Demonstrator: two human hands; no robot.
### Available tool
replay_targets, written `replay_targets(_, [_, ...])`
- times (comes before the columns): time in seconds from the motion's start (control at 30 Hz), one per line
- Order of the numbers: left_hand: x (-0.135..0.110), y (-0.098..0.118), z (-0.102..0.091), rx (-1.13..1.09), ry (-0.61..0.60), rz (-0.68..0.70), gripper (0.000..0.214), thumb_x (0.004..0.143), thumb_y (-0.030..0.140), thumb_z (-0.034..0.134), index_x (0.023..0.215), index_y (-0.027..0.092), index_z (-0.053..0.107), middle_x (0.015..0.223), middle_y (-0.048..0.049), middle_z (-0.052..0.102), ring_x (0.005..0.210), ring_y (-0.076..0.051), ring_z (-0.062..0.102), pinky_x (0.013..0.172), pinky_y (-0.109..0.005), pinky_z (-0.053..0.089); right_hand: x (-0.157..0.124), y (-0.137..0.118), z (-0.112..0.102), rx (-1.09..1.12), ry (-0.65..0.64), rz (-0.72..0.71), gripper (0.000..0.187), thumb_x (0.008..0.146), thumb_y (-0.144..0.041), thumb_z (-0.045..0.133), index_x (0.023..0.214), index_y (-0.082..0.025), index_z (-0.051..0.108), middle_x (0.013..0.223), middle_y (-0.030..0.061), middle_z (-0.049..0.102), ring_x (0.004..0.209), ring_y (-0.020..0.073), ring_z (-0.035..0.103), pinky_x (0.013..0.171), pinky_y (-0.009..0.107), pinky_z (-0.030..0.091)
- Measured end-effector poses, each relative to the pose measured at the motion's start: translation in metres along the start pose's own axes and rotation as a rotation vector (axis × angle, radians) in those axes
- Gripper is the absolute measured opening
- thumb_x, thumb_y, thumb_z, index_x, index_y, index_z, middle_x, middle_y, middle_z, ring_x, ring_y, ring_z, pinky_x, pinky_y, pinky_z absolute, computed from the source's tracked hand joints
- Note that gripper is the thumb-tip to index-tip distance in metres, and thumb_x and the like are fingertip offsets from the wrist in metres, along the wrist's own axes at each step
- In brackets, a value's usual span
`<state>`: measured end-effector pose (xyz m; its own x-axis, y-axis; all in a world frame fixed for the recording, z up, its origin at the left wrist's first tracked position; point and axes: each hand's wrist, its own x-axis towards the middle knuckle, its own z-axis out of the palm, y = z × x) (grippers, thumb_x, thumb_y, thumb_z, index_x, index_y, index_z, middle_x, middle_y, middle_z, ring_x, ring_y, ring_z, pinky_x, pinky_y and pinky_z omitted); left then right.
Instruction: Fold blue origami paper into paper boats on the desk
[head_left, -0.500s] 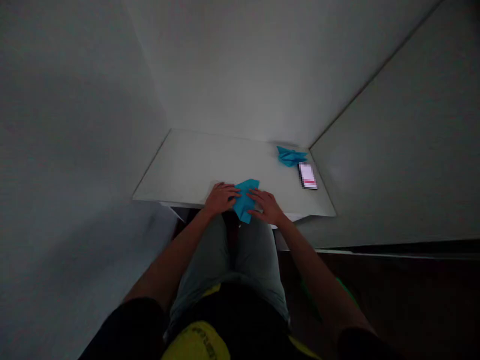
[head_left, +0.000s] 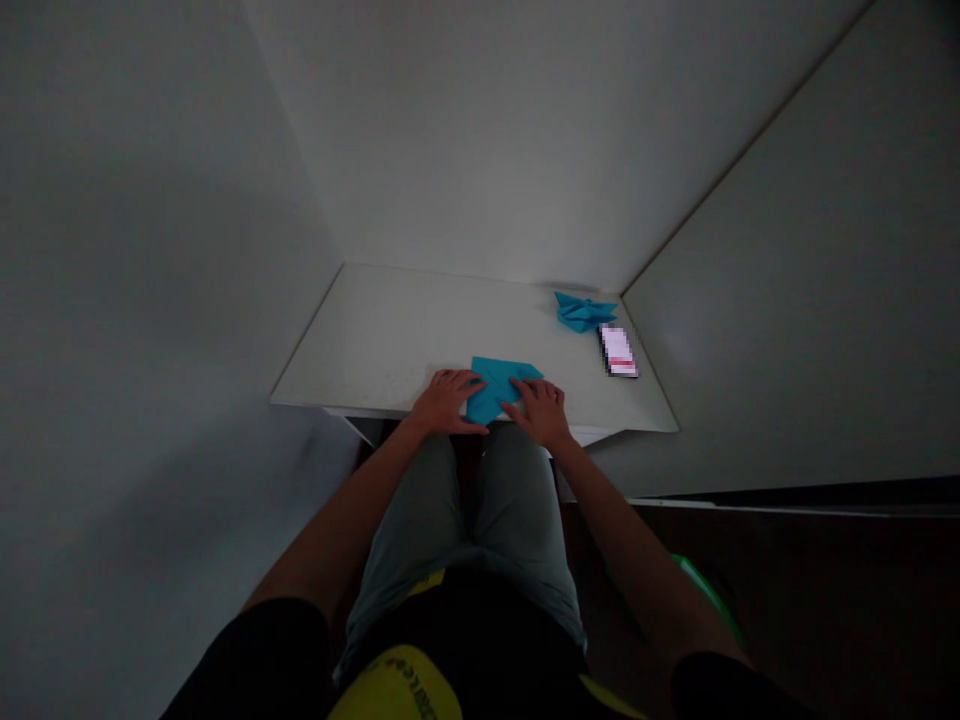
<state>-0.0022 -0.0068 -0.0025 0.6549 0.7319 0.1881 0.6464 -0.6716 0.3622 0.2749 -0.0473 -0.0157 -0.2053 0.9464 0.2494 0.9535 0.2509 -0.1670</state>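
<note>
While both hands press down on it, the blue paper (head_left: 498, 383) lies flat at the near edge of the white table (head_left: 382, 330). The left hand (head_left: 445, 401) covers its left side with fingers open and spread. The right hand (head_left: 542, 411) does the same on its right side. A folded blue figure (head_left: 583, 311) and a phone (head_left: 619, 351) sit far right, just beside each other.

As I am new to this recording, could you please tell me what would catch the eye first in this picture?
The bright blue paper at the near edge of the white table stands out most, with the left hand and right hand resting flat on its two sides. A folded blue paper figure lies at the table's far right corner, with a lit phone just in front of it.
</note>
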Motion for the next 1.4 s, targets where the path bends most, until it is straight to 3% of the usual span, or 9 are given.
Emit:
replay_targets(0.1, [0.0, -0.001, 0.001, -0.058, 0.002, 0.033, 0.091, 0.077, 0.071, 0.09, 0.153, 0.028, 0.066, 0.163, -0.0142, 0.061, 0.153, -0.038, 0.053, 0.132, -0.06, 0.027, -0.003, 0.004, 0.002, 0.013, 0.032, 0.048, 0.065, 0.108, -0.067, 0.053, 0.155, -0.023, 0.064, 0.142, 0.0204, 0.066, 0.129, 0.039, 0.055, 0.112, 0.055, 0.039])
replay_targets(0.23, [0.002, -0.004, 0.003, -0.144, 0.049, -0.016, 0.036, 0.097, 0.047, 0.079, 0.13, 0.034, 0.08, 0.155, -0.0048, 0.07, 0.149, -0.03, 0.06, 0.13, -0.056, 0.033, -0.004, 0.003, 0.003, 0.029, 0.019, 0.105, 0.068, 0.106, -0.067, 0.058, 0.157, -0.023, 0.062, 0.142, 0.0206, 0.063, 0.128, 0.0399, 0.054, 0.111, 0.056, 0.041])
replay_targets(0.3, [0.005, -0.007, 0.004, -0.183, 0.064, -0.054, 0.02, 0.104, 0.039, 0.07, 0.117, 0.033, 0.084, 0.146, -0.0019, 0.076, 0.146, -0.026, 0.063, 0.128, -0.054, 0.037, -0.004, 0.003, 0.002, 0.043, 0.011, 0.112, 0.069, 0.104, -0.068, 0.06, 0.157, -0.025, 0.062, 0.142, 0.02, 0.063, 0.128, 0.0399, 0.054, 0.111, 0.056, 0.042])
replay_targets(0.47, [0.007, -0.009, 0.002, -0.225, 0.036, -0.078, 0.018, 0.106, 0.038, 0.067, 0.108, 0.031, 0.083, 0.139, -0.0006, 0.08, 0.147, -0.025, 0.063, 0.129, -0.053, 0.037, -0.003, 0.005, 0.0, 0.068, -0.003, 0.11, 0.078, 0.099, -0.076, 0.064, 0.158, -0.025, 0.062, 0.141, 0.0196, 0.063, 0.125, 0.04, 0.055, 0.109, 0.056, 0.044])
replay_targets(0.63, [0.008, -0.009, 0.005, -0.278, 0.093, -0.165, 0.019, 0.107, 0.038, 0.064, 0.115, 0.026, 0.076, 0.138, -0.0056, 0.08, 0.14, -0.026, 0.068, 0.127, -0.05, 0.041, -0.004, 0.005, -0.001, 0.101, 0.002, 0.11, 0.083, 0.095, -0.08, 0.066, 0.157, -0.026, 0.063, 0.14, 0.0198, 0.063, 0.125, 0.0405, 0.056, 0.109, 0.057, 0.045])
replay_targets(0.9, [0.012, -0.013, 0.01, -0.311, 0.19, -0.325, 0.02, 0.111, 0.037, 0.051, 0.113, 0.024, 0.065, 0.109, -0.0083, 0.081, 0.108, -0.027, 0.076, 0.108, -0.043, 0.054, 0.002, 0.014, 0.005, 0.29, 0.068, 0.087, 0.05, 0.108, -0.063, 0.057, 0.138, -0.028, 0.074, 0.153, 0.0111, 0.068, 0.14, 0.0368, 0.053, 0.115, 0.054, 0.043])
replay_targets(1.1, [0.011, -0.015, 0.01, -0.335, 0.242, -0.402, 0.023, 0.113, 0.041, 0.044, 0.118, 0.025, 0.061, 0.107, -0.0083, 0.078, 0.102, -0.028, 0.075, 0.095, -0.042, 0.056, 0.013, 0.028, 0.004, 0.374, 0.059, 0.207, 0.043, 0.107, -0.059, 0.058, 0.128, -0.026, 0.076, 0.131, 0.0126, 0.08, 0.124, 0.0368, 0.063, 0.105, 0.055, 0.044])
replay_targets(1.27, [0.011, -0.016, 0.011, -0.349, 0.237, -0.42, 0.024, 0.113, 0.041, 0.043, 0.117, 0.025, 0.06, 0.104, -0.0088, 0.079, 0.101, -0.029, 0.077, 0.093, -0.044, 0.058, 0.021, 0.048, -0.002, 0.419, 0.042, 0.075, 0.031, 0.104, -0.053, 0.064, 0.109, -0.027, 0.079, 0.13, 0.0104, 0.081, 0.127, 0.0352, 0.066, 0.107, 0.054, 0.046])
replay_targets(1.4, [0.01, -0.013, 0.01, -0.439, 0.247, -0.375, 0.017, 0.107, 0.04, 0.06, 0.117, 0.026, 0.059, 0.115, -0.0075, 0.083, 0.11, -0.026, 0.079, 0.1, -0.043, 0.059, 0.024, 0.057, -0.002, 0.523, 0.018, 0.078, 0.033, 0.103, -0.054, 0.062, 0.102, -0.026, 0.077, 0.105, 0.0078, 0.084, 0.099, 0.0288, 0.075, 0.097, 0.047, 0.055])
